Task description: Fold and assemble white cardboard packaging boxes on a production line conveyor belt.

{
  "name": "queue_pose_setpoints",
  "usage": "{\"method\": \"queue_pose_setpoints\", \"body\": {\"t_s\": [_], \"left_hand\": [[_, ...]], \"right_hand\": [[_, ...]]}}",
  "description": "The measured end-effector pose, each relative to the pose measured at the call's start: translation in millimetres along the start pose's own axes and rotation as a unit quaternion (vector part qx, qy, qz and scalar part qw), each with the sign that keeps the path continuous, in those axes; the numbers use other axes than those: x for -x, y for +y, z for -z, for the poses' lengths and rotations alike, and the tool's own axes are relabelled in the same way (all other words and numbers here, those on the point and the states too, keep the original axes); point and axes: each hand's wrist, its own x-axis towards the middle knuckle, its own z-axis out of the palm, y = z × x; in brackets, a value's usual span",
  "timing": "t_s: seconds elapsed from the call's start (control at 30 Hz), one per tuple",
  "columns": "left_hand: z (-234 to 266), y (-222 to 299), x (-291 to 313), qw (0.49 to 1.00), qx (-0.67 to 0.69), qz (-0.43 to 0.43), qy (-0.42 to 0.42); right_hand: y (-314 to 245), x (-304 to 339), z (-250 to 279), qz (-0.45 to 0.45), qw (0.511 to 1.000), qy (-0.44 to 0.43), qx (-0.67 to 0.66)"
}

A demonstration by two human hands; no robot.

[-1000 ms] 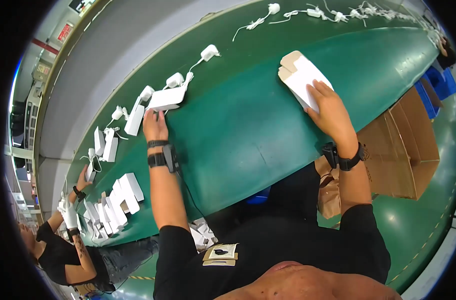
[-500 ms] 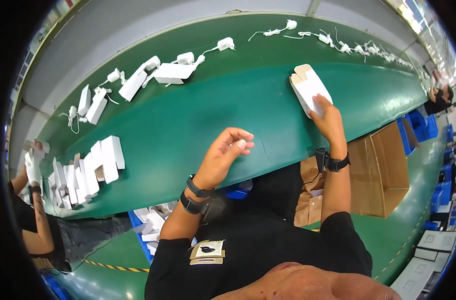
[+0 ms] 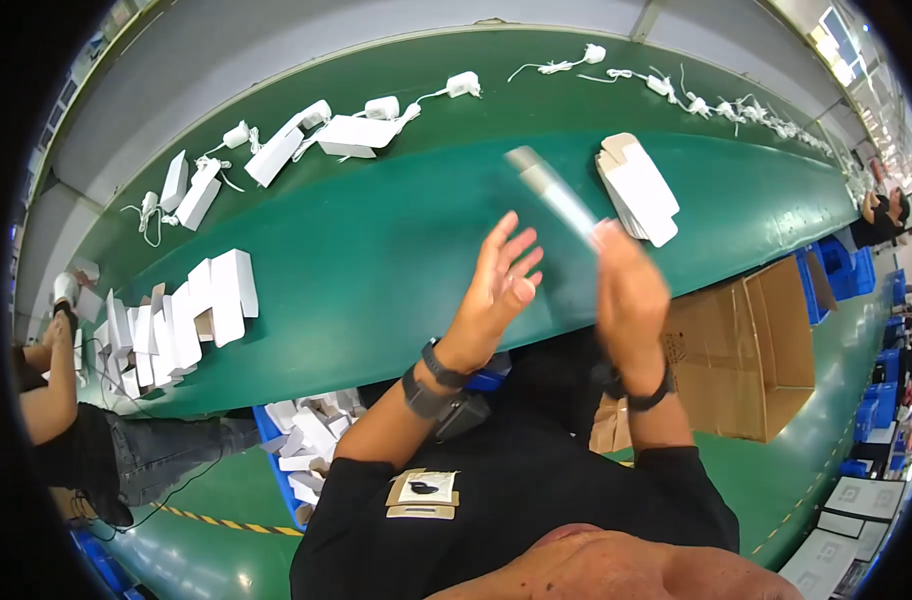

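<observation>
Above the green tabletop (image 3: 376, 300), right hand (image 3: 633, 298) pinches one flat white cardboard carton (image 3: 564, 202), newly singled out; left hand (image 3: 490, 305) spreads empty.

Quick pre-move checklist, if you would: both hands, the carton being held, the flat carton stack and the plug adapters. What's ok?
1. Right hand has a grip on the white carton: ok, held at its near end.
2. Left hand empty: ok, open with fingers spread.
3. Both hands on the carton: not ok, the left hand is apart from it.
4. Carton's folds and flaps: cannot tell, motion blur.
5. Flat carton stack supported: ok, lying on the green bench.
6. Plug adapters out from underhand: ok, they lie along the bench's far side.
</observation>
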Motion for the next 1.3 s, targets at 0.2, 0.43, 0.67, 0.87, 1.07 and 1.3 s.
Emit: {"method": "queue_pose_setpoints", "body": {"t_s": [0.2, 0.43, 0.67, 0.87, 1.07, 1.3], "left_hand": [[14.4, -4.7, -11.5, 0.99, 0.136, -0.018, -0.038], [60.6, -38.5, -4.2, 0.979, 0.016, 0.129, -0.158], [27.2, -37.7, -9.4, 0.999, 0.016, 0.037, -0.028], [33.9, -41.7, -16.0, 0.992, -0.087, -0.006, -0.093], [19.1, -63.0, -11.2, 0.996, -0.058, -0.052, -0.041], [23.2, -64.4, -21.6, 0.997, -0.031, -0.044, -0.047]], "right_hand": [[-42.9, 8.7, 2.4, 0.012, 0.957, -0.098, -0.273], [29.4, -21.2, -15.2, -0.236, 0.842, -0.304, -0.378], [54.6, -9.1, -13.9, -0.19, 0.826, -0.34, -0.407], [43.5, 22.6, -35.0, -0.174, 0.835, -0.123, -0.507], [59.4, 37.3, -50.5, -0.128, 0.844, -0.095, -0.512], [63.3, 31.8, -65.1, -0.05, 0.859, -0.006, -0.509]]}}
